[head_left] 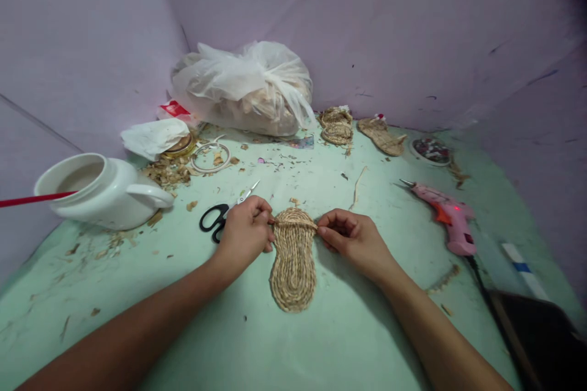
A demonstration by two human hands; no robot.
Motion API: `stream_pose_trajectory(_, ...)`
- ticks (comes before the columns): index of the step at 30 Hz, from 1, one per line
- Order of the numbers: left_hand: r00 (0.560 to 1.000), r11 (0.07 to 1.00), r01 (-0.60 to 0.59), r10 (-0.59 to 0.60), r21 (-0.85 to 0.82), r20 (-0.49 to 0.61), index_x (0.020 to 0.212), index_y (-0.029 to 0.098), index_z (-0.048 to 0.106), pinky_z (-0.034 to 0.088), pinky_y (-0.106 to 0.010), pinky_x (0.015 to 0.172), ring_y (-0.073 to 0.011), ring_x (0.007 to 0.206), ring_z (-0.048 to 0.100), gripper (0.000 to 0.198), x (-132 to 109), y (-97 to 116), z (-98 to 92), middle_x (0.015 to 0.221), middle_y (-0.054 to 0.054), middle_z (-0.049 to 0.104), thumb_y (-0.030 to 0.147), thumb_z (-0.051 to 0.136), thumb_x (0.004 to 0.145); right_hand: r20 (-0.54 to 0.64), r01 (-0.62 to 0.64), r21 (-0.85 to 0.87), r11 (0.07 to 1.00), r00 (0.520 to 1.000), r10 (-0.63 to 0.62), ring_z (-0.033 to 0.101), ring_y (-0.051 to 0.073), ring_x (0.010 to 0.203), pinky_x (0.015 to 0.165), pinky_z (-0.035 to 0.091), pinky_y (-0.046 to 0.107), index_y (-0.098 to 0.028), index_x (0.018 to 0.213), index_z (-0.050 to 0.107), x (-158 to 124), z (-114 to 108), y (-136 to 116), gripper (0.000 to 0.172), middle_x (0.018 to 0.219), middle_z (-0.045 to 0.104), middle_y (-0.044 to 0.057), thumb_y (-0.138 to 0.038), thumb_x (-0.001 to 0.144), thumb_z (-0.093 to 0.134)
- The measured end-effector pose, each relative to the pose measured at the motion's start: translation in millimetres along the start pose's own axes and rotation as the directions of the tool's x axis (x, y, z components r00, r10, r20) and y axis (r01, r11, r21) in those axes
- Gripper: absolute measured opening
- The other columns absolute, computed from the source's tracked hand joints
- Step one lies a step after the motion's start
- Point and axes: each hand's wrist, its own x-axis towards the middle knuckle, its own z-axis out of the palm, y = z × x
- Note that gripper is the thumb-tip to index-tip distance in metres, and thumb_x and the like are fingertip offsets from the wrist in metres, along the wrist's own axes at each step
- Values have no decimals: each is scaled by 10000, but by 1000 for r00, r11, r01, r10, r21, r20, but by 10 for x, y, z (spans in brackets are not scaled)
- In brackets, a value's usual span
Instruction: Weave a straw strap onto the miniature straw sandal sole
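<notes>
On the table (321,342), left hand (245,235) and right hand (355,239) pinch woven sole (293,269).

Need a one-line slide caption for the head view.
Left hand and right hand pinch the strap of a woven straw sandal on a green table; scissors left, pink glue gun right.

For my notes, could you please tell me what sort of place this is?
Probably a craft corner for straw weaving: the left hand and right hand pinch a small woven straw sandal sole on a pale green table, beside a pink hot-glue gun, black-handled scissors and straw scraps.
</notes>
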Motion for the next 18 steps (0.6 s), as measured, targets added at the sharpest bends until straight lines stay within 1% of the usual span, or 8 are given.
stream_pose_trajectory(3,1000,992,-11,13,-126,11,768,161,475,421,-192,339,-71,365,514,66,9,-21,-7,624,23,560,122,423,757,-5,-4,11,1000,1000,5,392,78,450,441,297,235,-161,688,569,4,-3,8,102,536,489,-36,-256,687,607)
stream_pose_trajectory(6,1000,988,-25,26,-152,7,817,148,497,438,-193,350,-66,398,510,122,1,-56,4,666,14,548,97,443,721,-11,-8,27,1000,1000,8,392,77,447,440,300,236,-161,682,567,11,2,10,103,529,486,-38,-253,682,614)
stream_pose_trajectory(8,999,990,-44,46,-131,6,810,142,511,426,-173,348,-59,415,500,163,-10,-76,15,664,17,539,64,460,676,-13,-10,56,998,1000,11,397,78,450,440,306,236,-161,725,571,13,9,2,116,539,491,-37,-255,680,621)
stream_pose_trajectory(10,997,990,-71,72,-125,7,800,143,523,408,-153,351,-53,438,497,191,-18,-92,26,665,21,536,46,472,643,-12,-15,94,995,1000,17,402,81,454,441,313,237,-159,809,573,12,14,-16,181,558,498,-37,-264,673,631)
stream_pose_trajectory(13,994,987,-105,107,-125,6,792,147,532,391,-143,361,-44,442,487,180,-24,-101,34,654,30,536,64,499,636,8,-26,121,992,1000,26,402,83,467,456,319,243,-146,899,573,4,8,-47,273,580,500,-31,-288,675,637)
stream_pose_trajectory(16,994,984,-108,109,-139,-1,765,146,528,379,-150,352,-40,396,455,113,-34,-74,34,578,44,523,123,530,654,68,-21,102,995,998,14,394,86,489,472,313,245,-141,887,594,-9,-17,-67,261,589,498,-21,-327,707,624)
stream_pose_trajectory(18,994,980,-104,107,-172,8,743,146,523,378,-158,348,-44,372,446,93,-55,-34,29,520,53,509,155,546,654,101,-3,89,996,995,-6,412,96,523,490,326,246,-148,857,603,-20,-36,-74,244,622,518,-6,-350,721,622)
